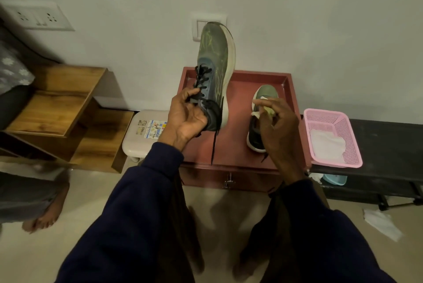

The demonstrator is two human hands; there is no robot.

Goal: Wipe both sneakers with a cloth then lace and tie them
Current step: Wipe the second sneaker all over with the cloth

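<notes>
**Above a red cabinet top, one sneaker raised and one lying flat**

Over the left half of the red cabinet top (240,99), a person's left hand (187,118) grips a green sneaker (217,58) at its heel end, fingers curled round the collar and the lower black laces (201,83). The shoe is held clear of the surface, its toe pointing up towards the wall and its pale sole facing right. One lace end (214,145) hangs down past the front edge.

Near the right edge lies the second sneaker (266,94), sole down, toe towards the back rim. The right hand (277,122) hovers just over its middle, fingertips pinching a small crumpled cloth (256,113) that looks white with a yellowish patch. Whether the cloth touches the shoe cannot be told. Both arms are in dark blue sleeves.

Just beside the cabinet's right edge, a pink basket (320,115) sits on a black bench (384,136) with a white cloth (327,145) inside it. A cream stool (137,136) stands against the cabinet's left side, next to a wooden shelf unit (68,104). A white tissue (382,223) lies on the floor at right, and another person's bare foot (45,211) shows at far left.
</notes>
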